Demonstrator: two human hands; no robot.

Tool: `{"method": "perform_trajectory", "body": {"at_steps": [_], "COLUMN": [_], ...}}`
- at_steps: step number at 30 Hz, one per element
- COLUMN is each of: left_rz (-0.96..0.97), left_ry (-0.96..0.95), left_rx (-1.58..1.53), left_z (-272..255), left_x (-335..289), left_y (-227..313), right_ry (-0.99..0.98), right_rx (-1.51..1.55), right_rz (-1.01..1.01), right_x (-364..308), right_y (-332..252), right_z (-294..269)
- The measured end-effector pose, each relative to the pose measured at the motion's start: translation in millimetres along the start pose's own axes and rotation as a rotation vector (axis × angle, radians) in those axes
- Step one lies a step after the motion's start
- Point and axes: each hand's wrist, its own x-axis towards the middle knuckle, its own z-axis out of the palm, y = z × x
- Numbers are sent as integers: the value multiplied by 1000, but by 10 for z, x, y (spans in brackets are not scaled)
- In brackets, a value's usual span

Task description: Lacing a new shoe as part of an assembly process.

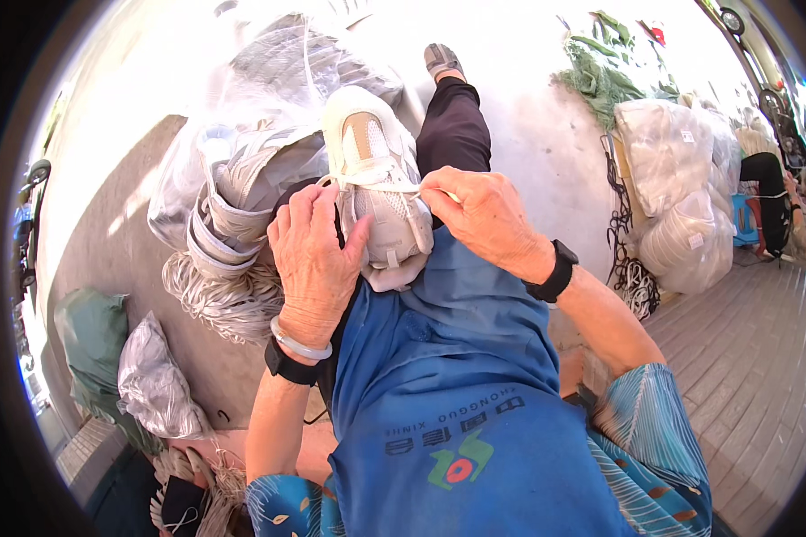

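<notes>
Cream-white mesh sneaker [376,179] rests sole-down on the person's lap, over a blue apron [457,394], toe pointing away. Left hand [313,255] wraps the shoe's left side, fingers curled against its upper. Right hand [479,215] pinches a white lace [394,183] between thumb and forefinger, drawing it across the eyelets. Just left of the lap, a clear plastic bag [242,116] holds more pale sneakers, with a bundle of white laces [219,300] beneath it. Far right, stuffed white sacks [681,188] lean near another seated person.
</notes>
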Motion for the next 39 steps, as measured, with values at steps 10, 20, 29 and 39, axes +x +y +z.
{"method": "perform_trajectory", "body": {"at_steps": [10,20,29,39], "left_rz": [-74,74,96,91], "left_ry": [-82,42,-108,-339], "left_rx": [-244,-254,-161,123], "left_z": [189,260,199,116], "left_x": [54,103,118,259], "left_y": [-175,-187,-154,-84], "right_ry": [133,148,121,99], "right_rx": [53,45,77,-14], "right_rz": [64,4,35,36], "right_x": [216,221,220,201], "right_y": [97,66,73,55], "right_z": [3,153,177,169]}}
